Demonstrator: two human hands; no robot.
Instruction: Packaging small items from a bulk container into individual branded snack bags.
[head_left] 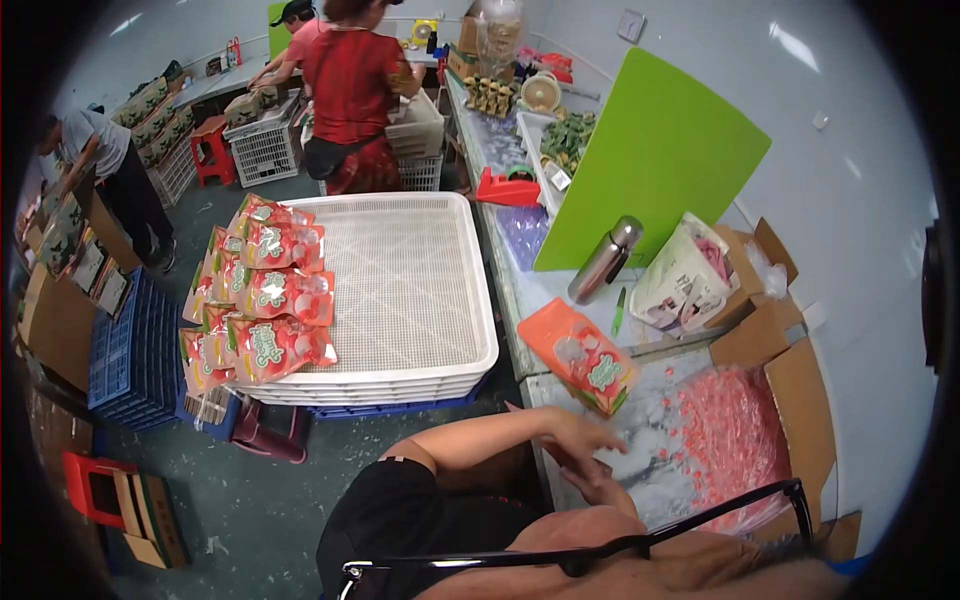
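My left hand [582, 436] is over the near end of the table, palm down with its fingers stretched out. Just below it, and partly overlapped by it, is my right hand [600, 486], its fingers loosely extended. Nothing shows in either hand. Beyond them a red-orange printed pouch [578, 352] lies flat on the table, apart from my fingers. To the right, a clear plastic bag [735, 430] of small red pieces spills from an opened cardboard box [800, 400]. Several loose red pieces [678, 430] lie on the tabletop beside it.
Left of the table, stacked white trays [420, 375] bear several filled red pouches [272, 290]. A steel flask [605, 262], green knife [619, 312], white bag [680, 280] and green board [650, 150] stand or lie farther along. Three people work at the back; blue crates [130, 360] stand left.
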